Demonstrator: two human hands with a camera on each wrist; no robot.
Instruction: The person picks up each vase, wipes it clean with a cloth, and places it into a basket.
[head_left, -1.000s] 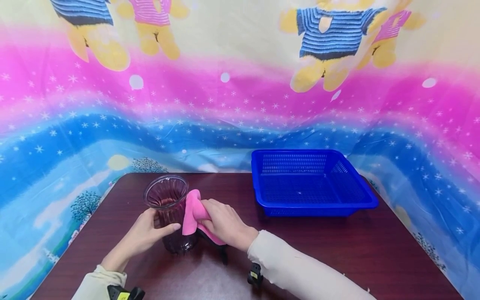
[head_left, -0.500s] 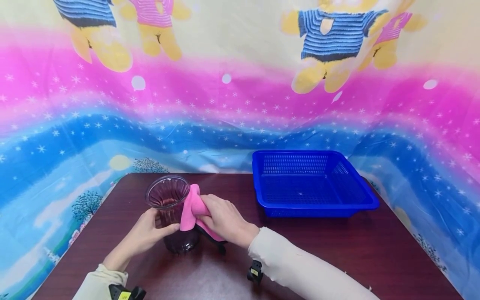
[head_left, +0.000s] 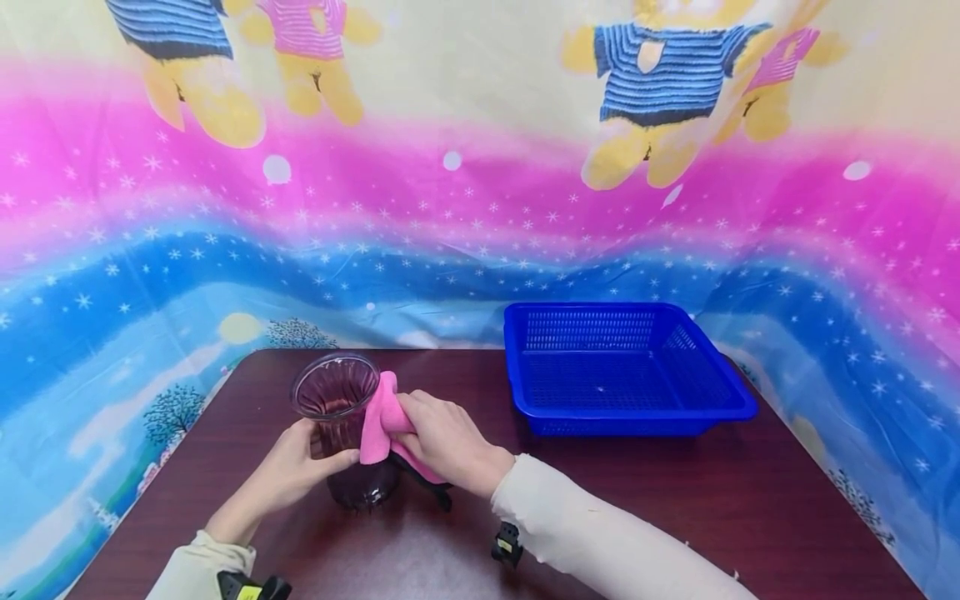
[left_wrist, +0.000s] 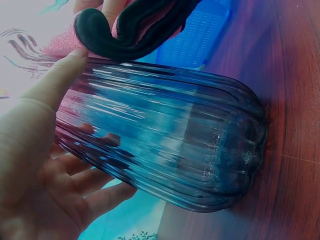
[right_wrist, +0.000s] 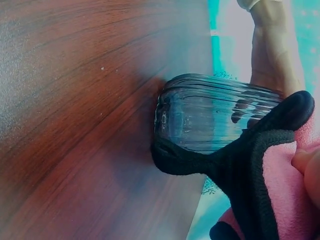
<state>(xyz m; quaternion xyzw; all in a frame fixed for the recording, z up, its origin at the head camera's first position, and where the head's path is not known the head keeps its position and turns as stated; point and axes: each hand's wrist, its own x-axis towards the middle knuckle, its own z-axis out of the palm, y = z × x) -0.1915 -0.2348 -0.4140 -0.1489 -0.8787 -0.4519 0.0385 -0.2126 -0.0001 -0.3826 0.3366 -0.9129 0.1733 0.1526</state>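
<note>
A purple-tinted ribbed glass vase (head_left: 335, 400) with a flared rim stands upright at the left of the table. My left hand (head_left: 288, 467) grips it round the middle, thumb on the near side and fingers (left_wrist: 87, 182) behind the glass. My right hand (head_left: 450, 437) holds a bunched pink cloth (head_left: 378, 425) against the vase's right side, just below the rim. Black edging (right_wrist: 240, 170) of the cloth hangs beside the lower glass in the right wrist view. In the left wrist view, the vase's base (left_wrist: 245, 145) is at the tabletop.
A blue plastic basket (head_left: 637, 412) with perforated walls sits at the back right of the dark wooden table (head_left: 637, 517). Behind the table hangs a printed curtain (head_left: 450, 208) with bears and snowflakes. Black wrist devices (head_left: 507, 543) are strapped at both sleeves.
The pink cloth and right hand have shifted slightly up and left along the vase, then stayed nearly still over the last half second. The left hand keeps its grip.
</note>
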